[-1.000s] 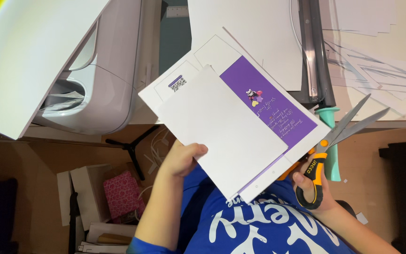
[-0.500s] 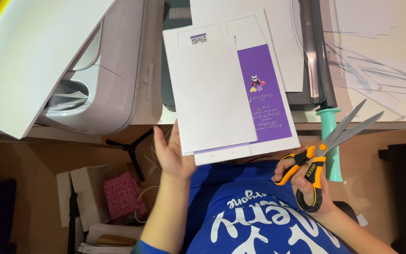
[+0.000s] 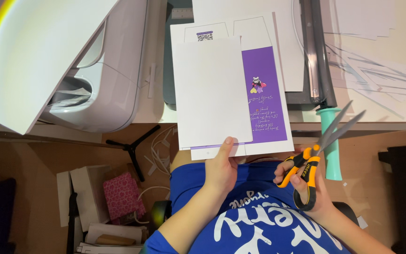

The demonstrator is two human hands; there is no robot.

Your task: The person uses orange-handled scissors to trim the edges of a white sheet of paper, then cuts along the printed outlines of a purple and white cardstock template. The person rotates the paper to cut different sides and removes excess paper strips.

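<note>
Cluttered with paper offcuts, the beige desk (image 3: pixel 391 110) lies beyond. Left hand (image 3: pixel 222 169) pinches the white printed card sheets with a purple panel (image 3: pixel 231 89) by their bottom edge, held flat for viewing; right hand (image 3: pixel 308 188) grips orange-and-black-handled scissors (image 3: pixel 316 155), blades parted, aside.

We have turned the printed sheet (image 3: pixel 264 94) from slanted to upright, and our left hand (image 3: pixel 222 167) now grips its bottom edge.

White/purple printed sheets (image 3: pixel 226 94) held upright; orange-black scissors (image 3: pixel 313 160) prob. open.
</note>
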